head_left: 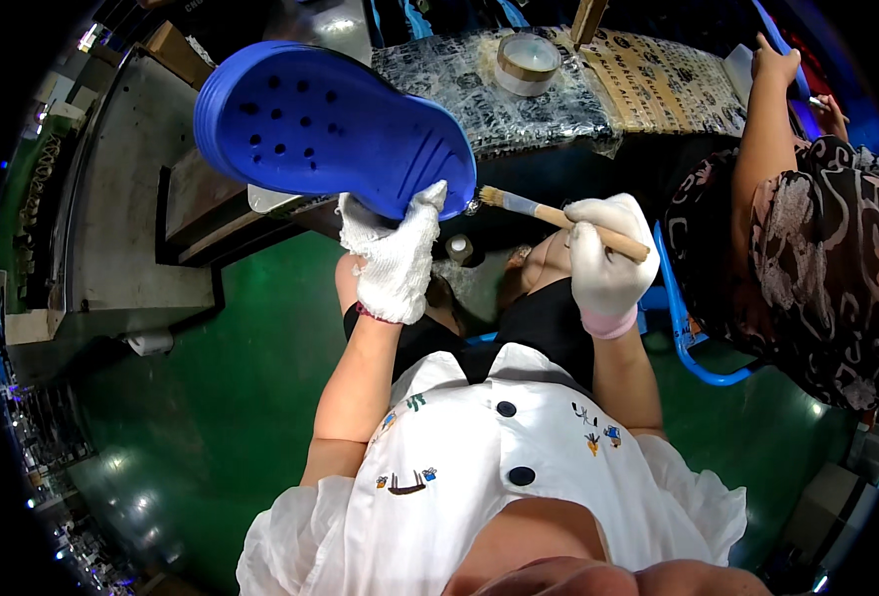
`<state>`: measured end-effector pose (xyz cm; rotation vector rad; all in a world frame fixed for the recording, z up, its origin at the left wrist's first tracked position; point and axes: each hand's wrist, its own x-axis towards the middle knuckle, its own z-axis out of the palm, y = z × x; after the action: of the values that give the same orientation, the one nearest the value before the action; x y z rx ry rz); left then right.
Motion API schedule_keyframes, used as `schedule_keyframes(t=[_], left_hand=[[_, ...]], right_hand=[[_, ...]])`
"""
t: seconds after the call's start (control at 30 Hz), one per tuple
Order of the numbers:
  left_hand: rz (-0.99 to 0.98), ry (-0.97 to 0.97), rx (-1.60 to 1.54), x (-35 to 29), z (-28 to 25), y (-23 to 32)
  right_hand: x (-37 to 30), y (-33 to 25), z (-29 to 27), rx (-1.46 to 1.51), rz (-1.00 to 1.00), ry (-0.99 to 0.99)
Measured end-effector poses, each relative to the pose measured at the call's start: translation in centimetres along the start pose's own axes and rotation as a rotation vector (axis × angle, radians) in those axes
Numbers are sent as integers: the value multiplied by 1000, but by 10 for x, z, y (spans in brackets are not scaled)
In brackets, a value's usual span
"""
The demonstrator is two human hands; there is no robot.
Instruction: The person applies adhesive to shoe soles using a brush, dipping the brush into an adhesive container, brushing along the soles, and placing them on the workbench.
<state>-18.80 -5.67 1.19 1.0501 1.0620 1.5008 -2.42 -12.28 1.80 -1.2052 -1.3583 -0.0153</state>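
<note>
My left hand (397,256), in a white knitted glove, grips a blue perforated clog (325,127) by its edge and holds it raised in front of me. In my right hand (606,260), wearing a smooth white glove, is a wooden-handled brush (559,219). The bristle end of the brush touches the clog's right rim, beside my left thumb.
A wrapped workbench (499,99) with a round tin (527,62) on it stands ahead. Another person in a patterned top (807,248) works at the right, on a blue-framed seat (688,338). A grey metal table (131,179) is on the left, above a green floor (231,397).
</note>
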Motion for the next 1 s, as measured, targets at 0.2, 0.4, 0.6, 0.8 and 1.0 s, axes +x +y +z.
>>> schedule_keyframes(t=[0.2, 0.4, 0.6, 0.8, 1.0], left_hand=[[32, -21, 62, 3, 3, 4], [-92, -197, 156, 11, 8, -5], [-544, -800, 242, -10, 66, -21], [-588, -960, 27, 25, 183, -65], [-144, -720, 198, 22, 178, -78]], right_hand=[[-5, 4, 5, 43, -35, -44], [-50, 60, -9, 280, 618, 225], [-152, 140, 21, -91, 553, 26], [-140, 144, 20, -287, 700, -197], [-149, 162, 23, -237, 764, -160]])
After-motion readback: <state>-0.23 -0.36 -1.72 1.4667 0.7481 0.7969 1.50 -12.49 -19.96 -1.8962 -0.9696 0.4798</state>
